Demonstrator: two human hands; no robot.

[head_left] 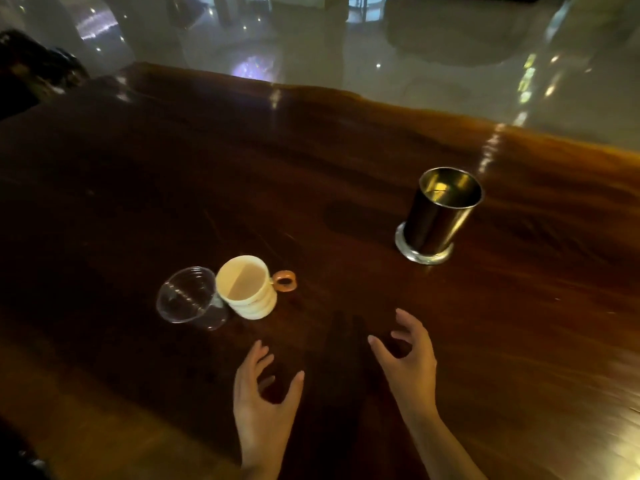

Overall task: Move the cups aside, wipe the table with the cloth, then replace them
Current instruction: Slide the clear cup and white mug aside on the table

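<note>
Dark wood desk (173, 174). Clear plastic cup (187, 295) touches cream mug (246, 287), near left; metal cup (441, 211) far right. Left hand (265, 393) and right hand (407, 362) released, empty. Plastic likely light, crushable; mug's handle (284, 280) suits gripping.

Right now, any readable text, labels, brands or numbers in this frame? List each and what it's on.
None readable.
Cream mug: plain, no print visible.
Clear plastic cup: no marking can be made out.
Metal cup: only reflections, no lettering.
Wooden table: bare wood grain, no labels.
Background floor: bright smears are light reflections, too blurred to tell whether any are signs.
</note>
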